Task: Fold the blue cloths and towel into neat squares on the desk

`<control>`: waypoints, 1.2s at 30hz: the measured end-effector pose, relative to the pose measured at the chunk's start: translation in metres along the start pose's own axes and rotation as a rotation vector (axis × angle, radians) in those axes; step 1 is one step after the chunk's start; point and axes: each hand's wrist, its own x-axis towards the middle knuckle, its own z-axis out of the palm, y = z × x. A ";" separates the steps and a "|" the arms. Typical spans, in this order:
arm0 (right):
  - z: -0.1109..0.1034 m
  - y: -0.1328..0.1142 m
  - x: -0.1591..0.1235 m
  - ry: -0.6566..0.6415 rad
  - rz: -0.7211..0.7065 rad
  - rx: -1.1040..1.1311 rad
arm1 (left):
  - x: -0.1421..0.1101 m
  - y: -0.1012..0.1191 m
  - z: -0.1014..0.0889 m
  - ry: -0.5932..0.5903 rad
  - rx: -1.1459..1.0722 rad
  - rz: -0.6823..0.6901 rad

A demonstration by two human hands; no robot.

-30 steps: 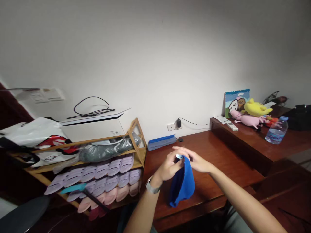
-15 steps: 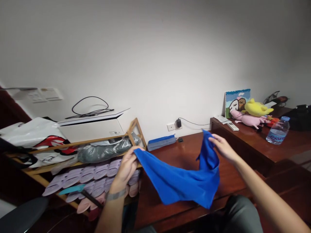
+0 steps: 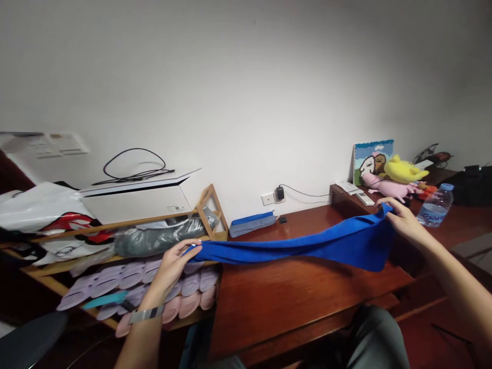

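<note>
A blue cloth (image 3: pixel 292 249) is stretched sideways in the air above the reddish-brown wooden table (image 3: pixel 284 302). My left hand (image 3: pixel 177 261) pinches its left end, in front of the shoe rack. At the other end, my right hand (image 3: pixel 402 218) grips the top corner, close to the raised desk section on the right. The cloth's upper edge runs nearly straight between both hands, and its right part hangs lower in a loose flap. Behind it, a blue and grey pencil case (image 3: pixel 253 224) lies against the wall.
At left, a wooden rack (image 3: pixel 209 207) holds lilac and pink slippers (image 3: pixel 130 274), a white box (image 3: pixel 154 200) and a bag (image 3: pixel 42 215). On the right desk are a water bottle (image 3: pixel 435 207), plush toys (image 3: pixel 403 170) and a remote (image 3: pixel 364 199). A black charger (image 3: pixel 280 192) is plugged into the wall.
Both hands have moved apart, the left one leftward and the right one rightward and slightly up. The cloth went from sagging deeply to being pulled nearly straight.
</note>
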 end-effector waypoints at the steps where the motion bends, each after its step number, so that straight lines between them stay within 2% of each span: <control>1: -0.003 0.002 -0.001 -0.021 0.013 -0.007 | 0.000 -0.001 -0.001 -0.021 0.035 0.014; 4: -0.011 0.005 -0.008 -0.109 0.049 0.040 | 0.001 -0.004 -0.007 -0.115 0.103 0.040; 8: -0.012 0.012 -0.018 -0.193 0.026 0.042 | 0.001 -0.019 -0.011 -0.204 0.143 0.054; 12: 0.005 0.032 -0.011 -0.226 0.086 -0.076 | 0.007 -0.038 0.001 -0.308 0.168 0.024; 14: 0.018 0.044 0.005 -0.221 0.044 -0.156 | 0.019 -0.042 0.013 -0.345 0.232 0.016; 16: 0.029 0.053 0.028 -0.201 -0.031 -0.240 | 0.036 -0.039 0.028 -0.299 0.335 0.059; 19: 0.041 0.058 0.066 -0.166 -0.110 -0.337 | 0.065 -0.026 0.046 -0.127 0.435 0.157; 22: 0.043 0.052 0.089 -0.093 -0.169 -0.370 | 0.082 -0.012 0.052 0.009 0.445 0.194; 24: 0.041 0.049 0.091 -0.025 -0.220 -0.357 | 0.081 -0.010 0.050 0.088 0.447 0.226; 26: 0.038 0.052 0.082 -0.003 -0.254 -0.338 | 0.067 -0.017 0.045 0.140 0.436 0.262; 29: 0.038 0.077 0.048 -0.111 -0.244 -0.333 | 0.029 -0.048 0.040 0.124 0.424 0.280; 32: 0.050 0.124 -0.003 -0.267 -0.203 -0.375 | -0.021 -0.102 0.046 0.047 0.459 0.270; 36: 0.081 0.193 -0.081 -0.372 -0.150 -0.478 | -0.094 -0.176 0.068 -0.178 0.555 0.296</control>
